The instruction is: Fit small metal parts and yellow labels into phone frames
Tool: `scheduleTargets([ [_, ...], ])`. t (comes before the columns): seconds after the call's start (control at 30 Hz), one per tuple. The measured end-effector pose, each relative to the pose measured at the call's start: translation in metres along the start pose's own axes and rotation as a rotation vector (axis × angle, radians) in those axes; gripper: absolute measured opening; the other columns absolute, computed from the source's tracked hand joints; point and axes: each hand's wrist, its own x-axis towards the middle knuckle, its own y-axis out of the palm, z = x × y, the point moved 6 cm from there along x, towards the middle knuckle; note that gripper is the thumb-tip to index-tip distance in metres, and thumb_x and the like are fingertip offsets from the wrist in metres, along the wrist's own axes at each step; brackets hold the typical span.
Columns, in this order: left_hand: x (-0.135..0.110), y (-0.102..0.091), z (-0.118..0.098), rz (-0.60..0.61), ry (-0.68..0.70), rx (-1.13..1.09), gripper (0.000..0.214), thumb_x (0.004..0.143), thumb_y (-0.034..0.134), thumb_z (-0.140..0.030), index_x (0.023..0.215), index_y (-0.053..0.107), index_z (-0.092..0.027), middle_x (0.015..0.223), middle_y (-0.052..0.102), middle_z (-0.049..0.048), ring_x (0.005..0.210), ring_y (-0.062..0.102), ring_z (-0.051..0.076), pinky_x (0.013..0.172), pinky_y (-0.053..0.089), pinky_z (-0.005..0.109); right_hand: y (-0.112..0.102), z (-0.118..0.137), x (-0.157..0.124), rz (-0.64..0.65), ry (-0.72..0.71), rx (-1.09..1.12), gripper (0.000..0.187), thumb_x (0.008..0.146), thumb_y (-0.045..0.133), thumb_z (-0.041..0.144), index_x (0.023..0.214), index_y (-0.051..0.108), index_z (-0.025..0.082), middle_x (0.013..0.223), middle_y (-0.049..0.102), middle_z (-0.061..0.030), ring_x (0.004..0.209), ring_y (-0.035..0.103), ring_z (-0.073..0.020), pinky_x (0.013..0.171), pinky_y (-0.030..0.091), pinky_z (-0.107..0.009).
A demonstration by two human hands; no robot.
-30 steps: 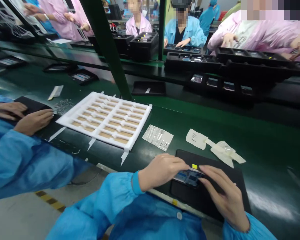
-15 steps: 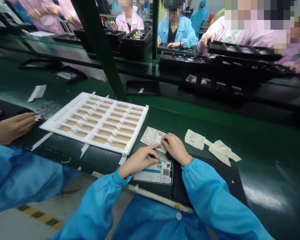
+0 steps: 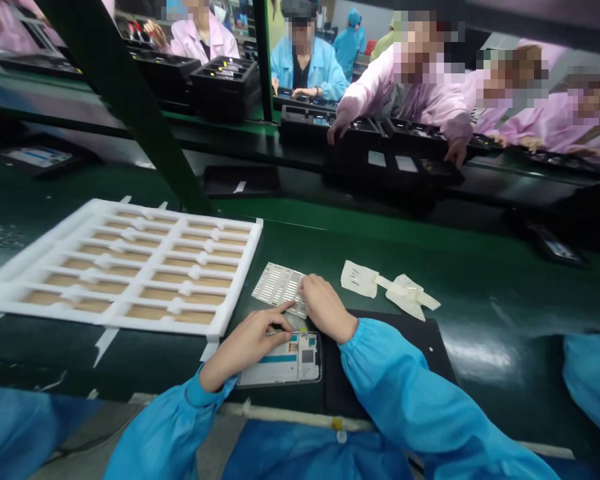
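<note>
My left hand (image 3: 247, 343) is above a white phone mid-frame (image 3: 280, 360) with a blue strip, lying face-up on the green belt (image 3: 480, 293), and its index finger reaches the lower edge of a sheet of small labels (image 3: 279, 288). My right hand (image 3: 327, 308) has its fingertips curled on that sheet's near corner. Whether either hand pinches a single label is hidden. Beside the mid-frame lies a black mat (image 3: 385, 360). Peeled white backing scraps (image 3: 360, 279) lie just beyond the mat.
A large white foam tray (image 3: 125, 267) with tan-lined slots lies to my left. A green post (image 3: 130, 113) rises behind it. Blue sleeves of a co-worker (image 3: 593, 380) show at right. Across the belt, people in pink and blue handle black trays (image 3: 225, 87).
Both my hands have moved from the black mat and the dark device on it to the label sheet. The white mid-frame now shows beside the mat. The view has swung right, and the neighbouring hands at left are gone.
</note>
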Motion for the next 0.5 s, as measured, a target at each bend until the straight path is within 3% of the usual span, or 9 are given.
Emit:
scheduleTargets([
  [0.2,-0.003,0.003,-0.006,0.027,-0.038,0.007,0.020,0.090,0.059,-0.032,0.090,0.076,-0.022,0.148,0.048,0.0065,0.122,0.061,0.029,0.089,0.055,0.031,-0.030,-0.029,-0.001,-0.178,0.100,0.383,0.016,0.100,0.034,0.025,0.092,0.047,0.020,0.088,0.064,-0.0039,0.083,0.064,-0.0153,0.074,0.051,-0.027],
  [0.37,-0.007,-0.001,-0.009,-0.023,-0.023,0.090,0.020,0.092,0.058,-0.034,0.093,0.076,-0.024,0.149,0.047,0.0052,0.123,0.060,0.029,0.095,0.054,0.034,-0.042,-0.043,-0.023,-0.312,0.207,0.950,0.015,0.089,0.059,0.033,0.082,0.054,0.021,0.079,0.065,-0.0012,0.076,0.066,-0.0154,0.071,0.052,-0.028],
  [0.5,-0.010,-0.007,-0.027,-0.096,0.105,0.194,0.021,0.094,0.057,-0.035,0.096,0.075,-0.026,0.139,0.058,0.0029,0.121,0.062,0.027,0.098,0.055,0.037,-0.058,-0.054,-0.047,-0.372,0.270,1.049,0.015,0.079,0.072,0.030,0.080,0.061,0.020,0.077,0.067,-0.0002,0.074,0.066,-0.0147,0.070,0.053,-0.027],
])
